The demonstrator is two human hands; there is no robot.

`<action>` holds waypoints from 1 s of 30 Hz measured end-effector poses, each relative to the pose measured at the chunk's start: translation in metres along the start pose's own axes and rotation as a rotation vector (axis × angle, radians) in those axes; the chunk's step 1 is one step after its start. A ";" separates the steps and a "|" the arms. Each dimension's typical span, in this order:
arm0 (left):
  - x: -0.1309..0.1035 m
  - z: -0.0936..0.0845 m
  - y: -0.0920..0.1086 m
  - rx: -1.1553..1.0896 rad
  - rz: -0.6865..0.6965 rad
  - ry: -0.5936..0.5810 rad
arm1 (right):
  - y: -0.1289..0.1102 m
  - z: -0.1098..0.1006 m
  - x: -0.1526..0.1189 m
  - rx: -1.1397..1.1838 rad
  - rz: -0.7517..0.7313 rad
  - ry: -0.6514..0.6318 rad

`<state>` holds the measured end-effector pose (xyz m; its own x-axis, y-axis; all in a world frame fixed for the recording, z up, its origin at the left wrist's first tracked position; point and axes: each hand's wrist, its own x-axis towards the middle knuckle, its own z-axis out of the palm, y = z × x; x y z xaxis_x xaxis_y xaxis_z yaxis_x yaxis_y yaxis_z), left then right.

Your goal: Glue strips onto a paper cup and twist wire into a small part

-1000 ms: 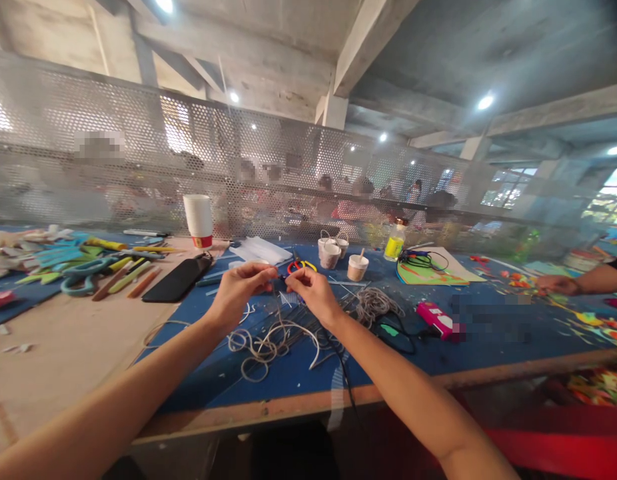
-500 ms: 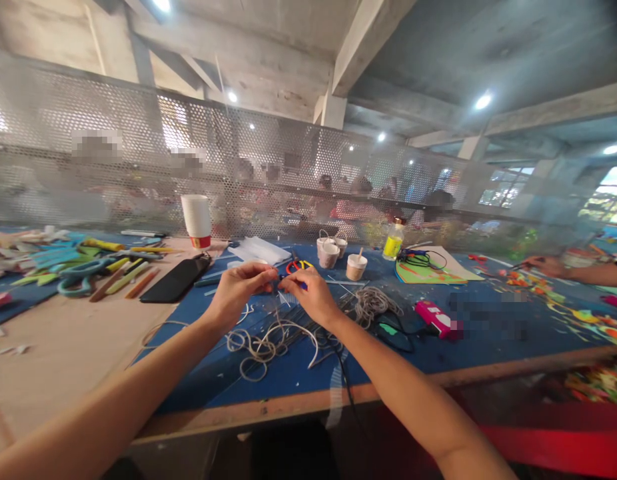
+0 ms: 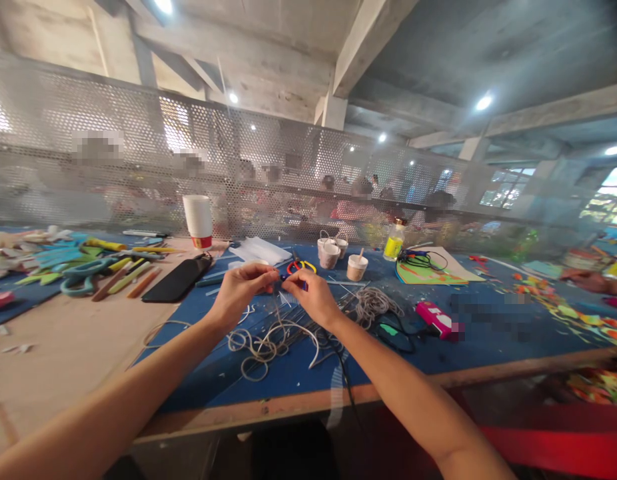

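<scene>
My left hand [image 3: 246,285] and my right hand [image 3: 311,293] meet over the blue mat, thumbs and fingertips pinched close together. What they grip is too small to make out; a thin strand seems to hang below the fingertips. Beneath them lies a loose tangle of beige cord [image 3: 258,343] with thin dark sticks. Scissors with red and yellow handles [image 3: 302,267] lie just behind my right hand. To its right is a bundled coil of cord [image 3: 376,303].
Small white buckets [image 3: 329,255], a cup with a stick [image 3: 357,268] and a yellow-labelled bottle [image 3: 393,241] stand behind. A pink device [image 3: 437,320] lies right, a black phone [image 3: 176,279] left, near stacked paper cups [image 3: 197,220]. Another person's hand [image 3: 586,280] is at far right.
My hands stay pinched together in nearly the same place. At far right, the other person's hand has drawn back to the right.
</scene>
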<state>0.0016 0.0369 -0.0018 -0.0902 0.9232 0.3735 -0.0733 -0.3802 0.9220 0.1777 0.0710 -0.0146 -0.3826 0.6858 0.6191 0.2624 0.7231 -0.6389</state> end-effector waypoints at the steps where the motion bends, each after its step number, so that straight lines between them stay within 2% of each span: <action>1: 0.000 0.000 0.000 0.010 0.015 -0.007 | 0.001 0.001 0.000 0.031 0.020 -0.018; 6: 0.000 0.000 -0.001 0.042 0.062 -0.033 | 0.005 0.001 0.000 0.194 0.111 -0.112; 16: 0.001 -0.002 -0.004 -0.047 -0.028 -0.034 | 0.003 0.005 0.000 0.286 0.194 -0.041; 23: -0.001 -0.001 -0.001 -0.110 -0.094 -0.035 | 0.001 0.005 0.000 0.173 0.091 0.022; 30: -0.001 0.000 -0.001 -0.097 -0.077 -0.045 | 0.000 0.003 -0.002 -0.075 -0.133 0.124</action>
<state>0.0014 0.0363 -0.0032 -0.0363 0.9508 0.3078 -0.1740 -0.3093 0.9349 0.1755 0.0696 -0.0174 -0.3071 0.5852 0.7505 0.2839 0.8090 -0.5147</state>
